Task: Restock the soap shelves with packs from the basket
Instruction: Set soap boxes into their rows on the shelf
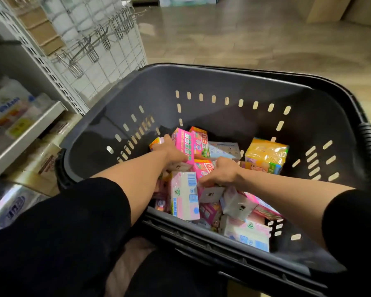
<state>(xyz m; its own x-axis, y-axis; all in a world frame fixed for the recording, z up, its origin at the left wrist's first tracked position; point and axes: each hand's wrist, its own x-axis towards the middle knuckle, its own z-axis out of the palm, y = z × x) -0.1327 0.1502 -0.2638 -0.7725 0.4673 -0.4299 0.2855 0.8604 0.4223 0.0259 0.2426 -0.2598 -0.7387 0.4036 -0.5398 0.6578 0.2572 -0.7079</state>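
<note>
1. Both hands down in the dark basket [201, 82], soap packs piled at the bottom.
2. L hand [171, 150] fingers curled round a pink pack [183, 144].
3. R hand [220, 173] curled on another pink pack [204, 169], grip partly hidden.
4. Shelves [19, 138] on the left.

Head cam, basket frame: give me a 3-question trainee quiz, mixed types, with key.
1. True or false: both hands are inside the basket.
2. Which pack stands apart at the far right of the pile? A) yellow pack B) a green pack C) a black pack
3. Fill in: the left hand grips a ___ pack.

Key: 1 true. 2 A. 3 pink. The right hand curls on packs at the pile's middle; which one it holds is unclear. The shelf is to the left.
</note>
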